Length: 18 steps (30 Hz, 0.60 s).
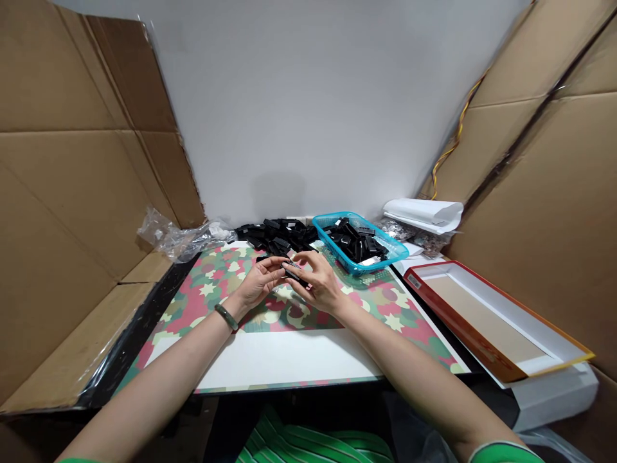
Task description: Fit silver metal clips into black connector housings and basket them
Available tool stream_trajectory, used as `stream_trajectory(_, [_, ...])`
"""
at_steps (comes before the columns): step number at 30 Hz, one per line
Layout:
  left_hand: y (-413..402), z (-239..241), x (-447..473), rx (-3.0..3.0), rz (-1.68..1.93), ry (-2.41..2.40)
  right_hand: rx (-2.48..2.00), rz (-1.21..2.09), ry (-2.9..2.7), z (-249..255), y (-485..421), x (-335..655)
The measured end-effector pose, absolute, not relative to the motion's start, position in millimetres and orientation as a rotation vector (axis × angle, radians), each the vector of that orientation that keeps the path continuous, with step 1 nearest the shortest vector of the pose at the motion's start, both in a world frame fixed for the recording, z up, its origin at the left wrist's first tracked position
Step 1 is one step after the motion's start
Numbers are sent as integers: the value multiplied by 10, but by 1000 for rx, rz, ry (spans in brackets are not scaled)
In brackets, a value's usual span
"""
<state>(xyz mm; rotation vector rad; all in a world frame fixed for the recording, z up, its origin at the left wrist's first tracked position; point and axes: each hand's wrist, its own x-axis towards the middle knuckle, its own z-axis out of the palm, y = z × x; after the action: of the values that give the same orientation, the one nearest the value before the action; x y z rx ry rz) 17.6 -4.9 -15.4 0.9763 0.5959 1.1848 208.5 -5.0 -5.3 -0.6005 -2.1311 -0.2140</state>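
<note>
Over the middle of the patterned sheet, my left hand (261,280) and my right hand (319,283) meet with fingers closed on one small black plastic part (295,276). The part is slim and dark, and fingers cover much of it, so its exact kind does not show. A pile of similar black parts (277,235) lies behind my hands against the wall. To the right of that pile, a blue plastic basket (402,251) holds many more black pieces.
A camouflage-patterned sheet (193,302) covers the table, with a white sheet (289,360) in front. On the right lies a shallow red-edged box (486,321), near white paper (424,214). Crumpled clear plastic (178,239) is at left. Cardboard panels (62,180) stand on both sides.
</note>
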Motion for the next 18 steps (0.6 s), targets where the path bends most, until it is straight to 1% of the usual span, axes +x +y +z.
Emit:
stream_trajectory(4, [-35,-129,123,1033,1155,687,-586,-316,-2140,-87,-6,2108])
stream_trajectory(8, [1,-104,51,1086,1069,663,-539,-382,-2140,-121,10,2109])
stream_trajectory(18, [49,-20,-39,914,895,766,-413,-342,-2269,-142,16,2070])
